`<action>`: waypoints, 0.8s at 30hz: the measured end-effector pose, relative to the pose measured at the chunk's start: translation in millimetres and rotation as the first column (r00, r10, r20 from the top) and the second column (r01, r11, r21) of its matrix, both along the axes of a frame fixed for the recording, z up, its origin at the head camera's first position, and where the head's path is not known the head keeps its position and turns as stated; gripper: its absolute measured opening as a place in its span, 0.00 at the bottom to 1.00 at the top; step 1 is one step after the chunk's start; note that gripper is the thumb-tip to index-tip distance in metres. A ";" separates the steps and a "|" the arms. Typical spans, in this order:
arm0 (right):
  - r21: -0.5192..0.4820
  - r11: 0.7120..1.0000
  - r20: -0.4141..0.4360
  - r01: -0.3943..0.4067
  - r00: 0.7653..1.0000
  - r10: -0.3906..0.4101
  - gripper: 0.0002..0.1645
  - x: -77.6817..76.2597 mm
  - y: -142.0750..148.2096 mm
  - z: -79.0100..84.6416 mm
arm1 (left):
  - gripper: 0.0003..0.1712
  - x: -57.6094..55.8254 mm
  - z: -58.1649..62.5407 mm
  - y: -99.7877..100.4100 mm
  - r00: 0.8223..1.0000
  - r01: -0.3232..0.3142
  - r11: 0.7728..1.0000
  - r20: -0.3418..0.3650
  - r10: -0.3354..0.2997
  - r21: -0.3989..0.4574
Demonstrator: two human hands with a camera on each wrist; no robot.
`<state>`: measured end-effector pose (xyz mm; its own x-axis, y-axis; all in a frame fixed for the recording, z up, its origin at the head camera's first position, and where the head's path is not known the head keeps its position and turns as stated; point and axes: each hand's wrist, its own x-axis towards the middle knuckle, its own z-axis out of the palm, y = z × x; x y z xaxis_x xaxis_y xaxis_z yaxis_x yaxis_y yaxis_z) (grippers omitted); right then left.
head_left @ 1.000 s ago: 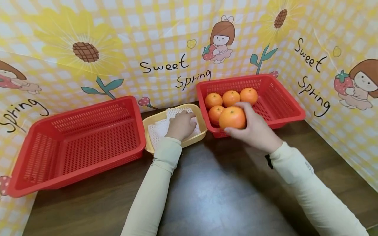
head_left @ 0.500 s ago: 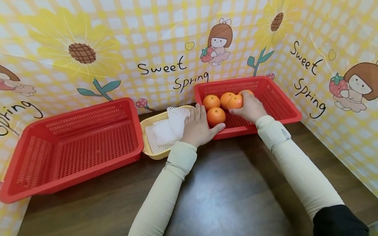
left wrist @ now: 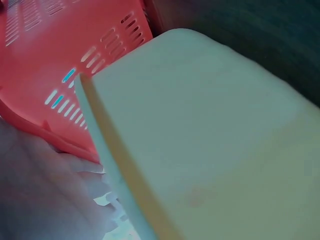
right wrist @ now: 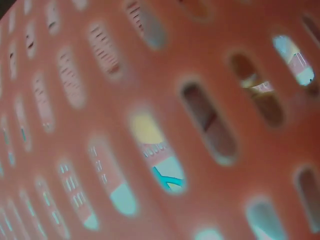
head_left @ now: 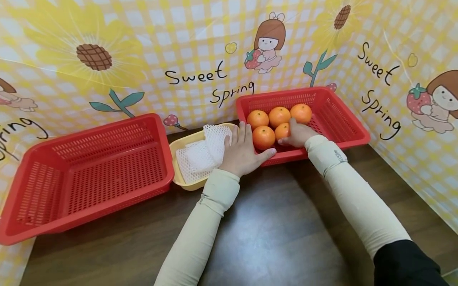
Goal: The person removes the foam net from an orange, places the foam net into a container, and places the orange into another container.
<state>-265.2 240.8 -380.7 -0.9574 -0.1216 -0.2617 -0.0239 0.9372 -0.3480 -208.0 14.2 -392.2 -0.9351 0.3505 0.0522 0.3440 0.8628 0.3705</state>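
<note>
My right hand [head_left: 300, 134] reaches into the right red basket [head_left: 338, 143] and grips an orange [head_left: 282, 130], low among the others. Several more oranges lie close by, such as the front left orange [head_left: 264, 137] and the back right orange [head_left: 301, 114]. With fingers straight and spread, my left hand [head_left: 242, 153] lies at the yellow tray's right end, its thumb along the basket's near rim. White foam fruit nets [head_left: 200, 155] fill the yellow tray [head_left: 191, 185]. In the left wrist view the left palm [left wrist: 45, 185] is beside the tray's wall [left wrist: 200, 120].
A second red basket [head_left: 118, 174] stands at the left against the yellow checked cloth backdrop [head_left: 200, 31]. All the containers are on a dark wooden table [head_left: 261, 230]. A slotted red basket wall [right wrist: 165, 100] fills the right wrist view.
My right hand has lowered an orange into the right basket, beside the others. The left hand has left the foam nets and moved right to the basket's edge, its fingers now spread.
</note>
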 end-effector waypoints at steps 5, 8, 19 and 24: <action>0.005 0.999 0.024 0.040 0.999 -0.040 0.60 3.3 -2.3 1.7 | 0.64 2.0 2.6 -0.6 1.000 -0.010 1.000 0.003 0.010 0.010; 0.027 0.998 0.015 0.054 0.998 -0.054 0.61 3.9 -2.8 0.3 | 0.63 2.6 3.2 -0.5 1.000 -0.011 1.000 0.008 0.010 0.007; 0.028 0.998 0.040 0.056 0.998 -0.058 0.70 3.0 -3.6 2.6 | 0.63 -0.6 1.3 -1.1 1.000 -0.021 1.000 0.019 0.021 0.014; -0.073 0.991 -0.008 0.114 0.993 -0.115 0.65 19.5 -3.0 15.9 | 0.62 2.2 -2.2 0.1 0.998 -0.028 1.000 -0.052 0.027 -0.010</action>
<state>-245.8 237.8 -364.8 -0.9692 -0.0289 -0.2446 0.0776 0.9065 -0.4150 -205.9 14.3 -394.4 -0.9405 0.3255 0.0972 0.3387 0.8760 0.3434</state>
